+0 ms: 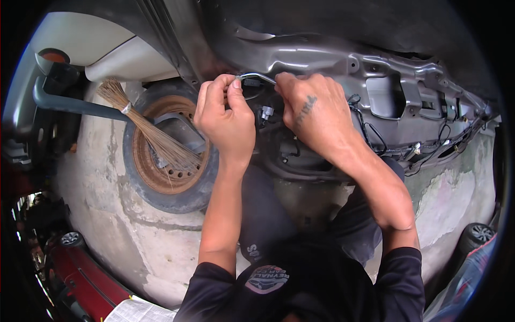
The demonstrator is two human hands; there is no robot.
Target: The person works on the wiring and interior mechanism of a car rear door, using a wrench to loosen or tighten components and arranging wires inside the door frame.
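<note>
A thin, bent silver metal rod point(259, 75) spans the gap between my two hands, close to the bare grey metal panel of a car point(322, 60). Its left end is pinched between the thumb and fingers of my left hand point(225, 121). My right hand point(316, 115), back upward, has its fingers curled around the other end; the fingertips are hidden. Below the rod, a pale grey plug connector point(266, 112) sits in the panel's dark opening. Loose black wires point(370, 129) hang along the panel to the right of my right hand.
On the concrete floor point(102, 161) at left lies a tire point(140, 185) with a rusty rim point(145, 169). A stick broom point(155, 134) rests across it. A red car point(88, 282) stands at lower left, and another wheel point(479, 234) shows at right.
</note>
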